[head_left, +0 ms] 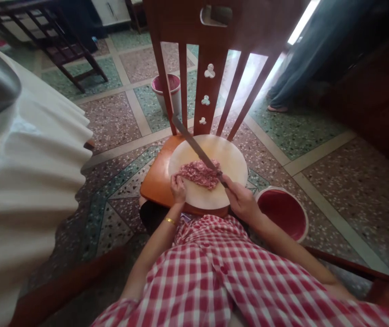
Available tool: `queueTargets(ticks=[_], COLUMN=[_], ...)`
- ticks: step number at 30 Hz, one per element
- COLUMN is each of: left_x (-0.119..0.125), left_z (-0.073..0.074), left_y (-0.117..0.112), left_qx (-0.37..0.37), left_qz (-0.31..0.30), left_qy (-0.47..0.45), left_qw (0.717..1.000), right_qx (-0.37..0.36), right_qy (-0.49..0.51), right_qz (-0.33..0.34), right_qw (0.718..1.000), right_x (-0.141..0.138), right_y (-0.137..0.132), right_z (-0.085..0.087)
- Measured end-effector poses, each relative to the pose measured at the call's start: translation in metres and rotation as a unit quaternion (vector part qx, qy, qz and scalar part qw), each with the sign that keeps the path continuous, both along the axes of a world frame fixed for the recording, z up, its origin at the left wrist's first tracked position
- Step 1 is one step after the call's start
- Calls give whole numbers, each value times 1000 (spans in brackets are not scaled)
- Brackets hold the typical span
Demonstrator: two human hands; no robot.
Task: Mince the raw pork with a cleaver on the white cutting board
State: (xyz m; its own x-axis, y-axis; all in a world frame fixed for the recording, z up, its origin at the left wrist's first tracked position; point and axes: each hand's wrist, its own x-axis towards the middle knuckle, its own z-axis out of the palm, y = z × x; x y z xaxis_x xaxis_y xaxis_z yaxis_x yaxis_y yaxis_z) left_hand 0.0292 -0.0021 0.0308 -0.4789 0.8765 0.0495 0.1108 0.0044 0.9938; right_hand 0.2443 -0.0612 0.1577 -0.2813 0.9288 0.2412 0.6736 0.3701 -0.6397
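Observation:
A round pale cutting board [228, 159] lies on the seat of a wooden chair [155, 179]. A pile of pink minced meat [199, 173] sits in its middle. My right hand [240, 200] is closed round the handle of a long knife [192, 143], whose blade slants up and left over the meat. My left hand [178, 187], fingers curled, rests at the meat's left edge on the board. A gold bangle [170, 221] circles my left wrist.
The chair's slatted back [211, 68] rises behind the board. A red bowl [283, 213] stands on the tiled floor at right, a pink-lined bin [165, 91] behind the chair. A white tablecloth [27, 172] hangs at left. Another person's legs [293, 72] are far right.

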Motion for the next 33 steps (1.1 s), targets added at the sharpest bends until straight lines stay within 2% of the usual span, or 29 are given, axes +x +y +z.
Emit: queueTargets(ticks=[2, 5, 7, 8, 11, 13, 16, 18, 20, 22, 24, 26, 29, 31, 33], left_x=[4, 8, 9, 9, 9, 9, 8, 8, 8, 7, 7, 7, 7, 7, 7], left_z=[-4, -7, -8, -9, -10, -10, -9, -8, -9, -11, -13, -15, -14, -12, -11], left_y=[-2, -4, -5, -6, -7, -8, -10, -10, -11, -10, -10, -10, -11, -13, -13], left_qx=[-2, -5, -10, -11, -8, -3, -2, -4, -4, 2, 9, 12, 12, 12, 10], left_qz=[-11, -26, -31, -33, -39, -44, -46, -45, -41, -34, -30, -36, -58, -67, -69], left_qy=[9, 27, 37, 39, 41, 44, 48, 46, 42, 41, 44, 47, 60, 69, 75], left_qw=[1000, 999, 999, 999, 998, 998, 998, 998, 998, 999, 999, 998, 996, 995, 995], right_qx=[-20, -114, -142, -132, -51, -24, -97, -144, -127, -68, -23, -34, -109, -125, -91], right_qy=[-23, -81, -89, -80, -33, -23, -64, -80, -58, -19, 2, -20, -78, -75, -39], right_qz=[-16, -32, -35, -32, -25, -28, -27, -29, -29, -16, 2, 18, 13, -3, -9], right_qw=[999, 990, 985, 988, 998, 999, 993, 986, 990, 997, 1000, 999, 991, 989, 995], right_x=[-4, -1, 3, 4, 2, -1, 0, 2, 2, -1, -6, -10, -9, -4, -2], right_y=[3, 8, 8, 8, 4, 2, 2, 3, 3, 3, 1, -1, -3, -2, -1], right_z=[-16, -37, -33, -28, -14, -20, -38, -39, -29, -19, -19, -28, -38, -30, -16])
